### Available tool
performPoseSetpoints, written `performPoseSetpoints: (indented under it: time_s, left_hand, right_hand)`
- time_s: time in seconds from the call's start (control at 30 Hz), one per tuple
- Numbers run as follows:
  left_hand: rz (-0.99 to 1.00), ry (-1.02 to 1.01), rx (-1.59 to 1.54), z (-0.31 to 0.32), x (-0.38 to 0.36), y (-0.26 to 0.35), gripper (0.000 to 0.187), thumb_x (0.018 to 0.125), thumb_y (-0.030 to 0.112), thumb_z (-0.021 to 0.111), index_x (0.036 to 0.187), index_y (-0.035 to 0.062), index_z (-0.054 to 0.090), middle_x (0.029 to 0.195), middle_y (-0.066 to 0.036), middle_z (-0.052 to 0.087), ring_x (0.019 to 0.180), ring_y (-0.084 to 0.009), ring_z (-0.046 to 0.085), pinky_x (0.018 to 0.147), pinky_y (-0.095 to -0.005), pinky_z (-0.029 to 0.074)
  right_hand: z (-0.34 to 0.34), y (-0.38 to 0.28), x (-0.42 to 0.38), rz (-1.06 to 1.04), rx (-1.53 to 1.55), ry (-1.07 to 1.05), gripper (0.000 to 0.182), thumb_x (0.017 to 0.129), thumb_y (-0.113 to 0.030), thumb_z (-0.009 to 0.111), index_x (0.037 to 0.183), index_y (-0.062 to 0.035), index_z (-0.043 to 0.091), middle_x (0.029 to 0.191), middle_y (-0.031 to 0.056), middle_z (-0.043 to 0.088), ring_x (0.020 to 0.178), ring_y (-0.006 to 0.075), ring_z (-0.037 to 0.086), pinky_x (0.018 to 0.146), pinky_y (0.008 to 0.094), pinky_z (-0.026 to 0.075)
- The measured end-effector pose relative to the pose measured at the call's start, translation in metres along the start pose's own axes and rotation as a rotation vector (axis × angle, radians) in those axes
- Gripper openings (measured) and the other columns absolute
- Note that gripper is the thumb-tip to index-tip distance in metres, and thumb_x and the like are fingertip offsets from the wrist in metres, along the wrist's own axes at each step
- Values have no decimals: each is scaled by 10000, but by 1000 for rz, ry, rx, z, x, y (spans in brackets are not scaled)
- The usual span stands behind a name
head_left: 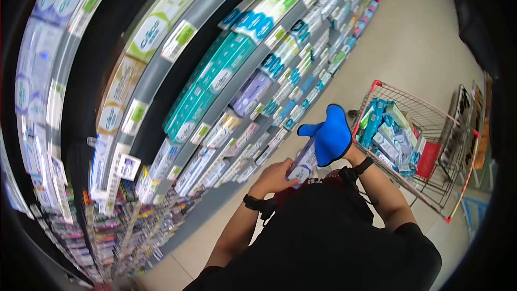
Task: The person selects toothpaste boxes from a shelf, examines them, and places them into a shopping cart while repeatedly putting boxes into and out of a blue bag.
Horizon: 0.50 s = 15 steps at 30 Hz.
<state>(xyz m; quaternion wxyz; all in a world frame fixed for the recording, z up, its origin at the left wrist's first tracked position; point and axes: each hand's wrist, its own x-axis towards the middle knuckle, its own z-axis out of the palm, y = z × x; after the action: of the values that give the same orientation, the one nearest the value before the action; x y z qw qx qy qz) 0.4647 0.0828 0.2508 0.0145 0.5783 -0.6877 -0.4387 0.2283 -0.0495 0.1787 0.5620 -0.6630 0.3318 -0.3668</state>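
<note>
My left hand (276,177) is closed on the near end of a lilac-and-white packet (302,168) with an oval label, held close in front of my body. A bright blue mitt (332,136) with a dark edge covers my right hand. It lies against the far end of the packet and hides part of it. Inside the mitt the fingers do not show, so their grip cannot be made out. Dark bands circle both wrists.
On the left, tall shelves (253,54) hold rows of boxes and packs, including teal boxes (210,87). To my right stands a wire shopping cart (425,109) with red corners, containing several packs (396,143). Pale tiled floor (414,32) runs along the aisle.
</note>
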Motion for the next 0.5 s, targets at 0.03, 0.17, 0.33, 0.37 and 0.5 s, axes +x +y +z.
performPoseSetpoints:
  time_s: [0.03, 0.17, 0.33, 0.37, 0.5]
  left_hand:
    - [-1, -79, 31, -5, 13, 3, 579, 846, 484, 703, 1191, 46, 544, 1058, -210, 680, 1007, -388, 650, 837, -448, 506]
    - [111, -27, -53, -12, 42, -3, 548, 866, 478, 684, 1145, 27, 548, 972, -240, 677, 929, -400, 664, 775, -447, 511]
    - [204, 43, -77, -62, 71, 2, 495, 843, 377, 742, 1146, 26, 570, 972, -202, 670, 924, -372, 660, 808, -421, 515]
    - [266, 99, -65, -71, 77, -5, 493, 839, 357, 750, 1162, 32, 567, 1008, -200, 664, 948, -371, 653, 821, -422, 513]
    - [297, 295, -48, -111, 93, -32, 506, 833, 286, 763, 1215, 34, 545, 1122, -207, 636, 1027, -382, 622, 874, -428, 498]
  right_hand:
    - [-10, -32, -2, -228, -395, -3, 280, 531, -215, 730, 759, -68, 660, 856, 59, 704, 592, 274, 380, 656, 405, 305]
    - [-15, -32, -12, -309, -589, 167, 294, 510, -228, 741, 761, -96, 666, 753, 86, 639, 592, 296, 390, 657, 403, 308]
    - [-28, -51, -25, -184, -705, 325, 243, 541, -235, 733, 735, -112, 656, 683, 95, 586, 597, 302, 427, 654, 406, 320]
    - [-30, -54, -30, -141, -721, 325, 237, 544, -236, 732, 731, -113, 654, 680, 95, 584, 598, 302, 431, 654, 407, 321]
    - [-27, -62, -51, -22, -776, 316, 215, 558, -238, 727, 715, -118, 645, 666, 95, 576, 601, 301, 451, 653, 408, 328]
